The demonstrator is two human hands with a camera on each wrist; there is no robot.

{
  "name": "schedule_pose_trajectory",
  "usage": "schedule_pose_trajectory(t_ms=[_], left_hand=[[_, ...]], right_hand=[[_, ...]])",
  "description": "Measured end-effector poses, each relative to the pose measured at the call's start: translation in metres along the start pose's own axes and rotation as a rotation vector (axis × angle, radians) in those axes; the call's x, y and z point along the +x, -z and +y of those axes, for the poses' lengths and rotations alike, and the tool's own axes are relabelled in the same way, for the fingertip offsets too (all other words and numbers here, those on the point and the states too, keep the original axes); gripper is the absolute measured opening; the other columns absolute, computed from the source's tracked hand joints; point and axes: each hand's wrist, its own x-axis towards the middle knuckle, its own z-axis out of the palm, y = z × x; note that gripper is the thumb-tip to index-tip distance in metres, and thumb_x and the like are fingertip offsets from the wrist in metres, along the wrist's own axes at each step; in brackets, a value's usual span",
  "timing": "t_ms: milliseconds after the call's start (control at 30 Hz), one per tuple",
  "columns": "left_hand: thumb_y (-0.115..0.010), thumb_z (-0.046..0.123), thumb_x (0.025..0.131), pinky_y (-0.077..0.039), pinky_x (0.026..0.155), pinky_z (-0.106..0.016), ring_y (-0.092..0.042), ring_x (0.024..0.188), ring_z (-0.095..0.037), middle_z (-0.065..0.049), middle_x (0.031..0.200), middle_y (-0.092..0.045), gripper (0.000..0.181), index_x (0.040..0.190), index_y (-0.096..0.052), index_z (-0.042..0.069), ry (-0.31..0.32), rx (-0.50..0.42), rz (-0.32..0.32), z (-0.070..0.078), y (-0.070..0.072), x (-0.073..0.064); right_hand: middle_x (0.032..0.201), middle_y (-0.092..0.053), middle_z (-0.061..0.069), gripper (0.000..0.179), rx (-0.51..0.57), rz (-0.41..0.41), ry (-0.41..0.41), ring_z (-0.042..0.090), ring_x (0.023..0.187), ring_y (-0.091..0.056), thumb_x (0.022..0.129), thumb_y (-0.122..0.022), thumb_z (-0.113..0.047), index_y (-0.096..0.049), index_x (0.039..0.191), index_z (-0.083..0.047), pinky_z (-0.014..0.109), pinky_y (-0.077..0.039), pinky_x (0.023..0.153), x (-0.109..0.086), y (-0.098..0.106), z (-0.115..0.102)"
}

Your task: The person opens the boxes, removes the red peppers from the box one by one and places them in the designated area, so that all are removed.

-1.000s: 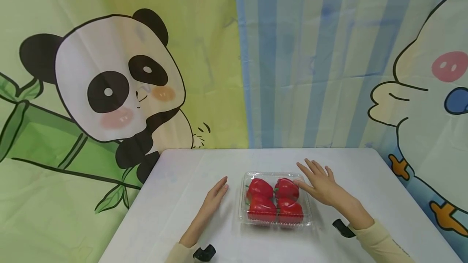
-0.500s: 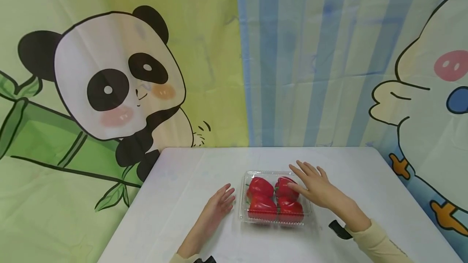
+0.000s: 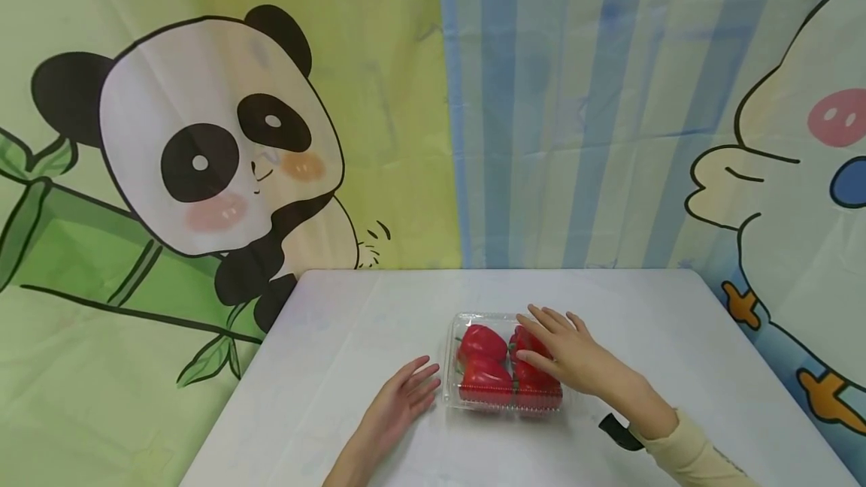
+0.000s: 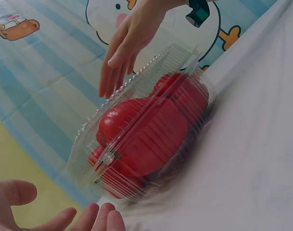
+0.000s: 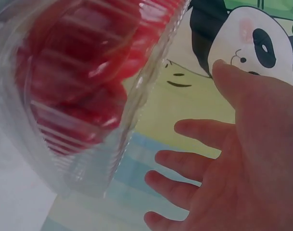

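Note:
A clear plastic clamshell box [image 3: 452,389] sits on the white table, its lid down over several red bell peppers [image 3: 484,374]. Beside the box's left side, my left hand [image 3: 399,406] is held with its fingers spread and the palm turned toward the box. Above the box's right half hovers my right hand [image 3: 564,348], fingers extended, covering part of the peppers there in the head view. In the left wrist view the right hand [image 4: 134,41] is above the lid, and the left fingertips [image 4: 91,211] are near the lower corner. The right wrist view shows the right palm [image 5: 223,163] empty.
The white table [image 3: 338,337] reaches back to a printed cloth backdrop [image 3: 379,96] with a panda and blue stripes. A black strap [image 3: 619,433] is at the right wrist.
My right hand has moved left and over the right part of the box. My left hand has come closer to the box's left side, turning its palm toward it. The box stays put.

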Motion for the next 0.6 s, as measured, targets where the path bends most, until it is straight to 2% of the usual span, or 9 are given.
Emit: schedule_pose_trajectory(t_ms=[200, 400, 467, 600], left_hand=[[-0.042, 0.038, 0.108, -0.051, 0.104, -0.035, -0.061, 0.125, -0.021, -0.018, 0.148, -0.052, 0.059, 0.153, -0.034, 0.000, 0.028, -0.050, 0.005, -0.006, -0.003, -0.008], [-0.044, 0.036, 0.107, -0.053, 0.101, -0.036, -0.066, 0.114, -0.017, -0.011, 0.135, -0.063, 0.051, 0.145, -0.046, 0.002, 0.058, -0.073, 0.040, -0.011, -0.006, -0.011], [-0.044, 0.036, 0.107, -0.053, 0.101, -0.036, -0.066, 0.112, -0.016, -0.010, 0.132, -0.065, 0.050, 0.143, -0.047, 0.002, 0.059, -0.073, 0.035, -0.012, -0.007, -0.013], [-0.043, 0.036, 0.107, -0.053, 0.101, -0.036, -0.066, 0.111, -0.018, -0.007, 0.128, -0.065, 0.049, 0.141, -0.049, 0.001, 0.058, -0.055, 0.007, -0.016, -0.009, -0.016]], right_hand=[[0.154, -0.046, 0.017, 0.064, -0.026, 0.011, 0.093, 0.043, 0.142, -0.041, 0.097, -0.062, -0.048, -0.048, 0.150, -0.015, 0.070, -0.025, 0.114, 0.000, -0.001, -0.012], [0.152, -0.049, 0.016, 0.061, -0.040, -0.020, 0.140, 0.040, 0.140, -0.045, 0.097, -0.064, -0.044, -0.051, 0.148, -0.014, 0.066, -0.028, 0.116, 0.002, -0.004, -0.029], [0.150, -0.051, 0.015, 0.060, -0.041, -0.024, 0.149, 0.037, 0.139, -0.047, 0.096, -0.064, -0.044, -0.053, 0.146, -0.014, 0.064, -0.029, 0.117, 0.003, -0.005, -0.035], [0.141, -0.059, 0.011, 0.054, -0.073, 0.019, 0.212, 0.031, 0.130, -0.055, 0.095, -0.066, -0.042, -0.059, 0.140, -0.013, 0.058, -0.040, 0.112, 0.005, -0.008, -0.047]])
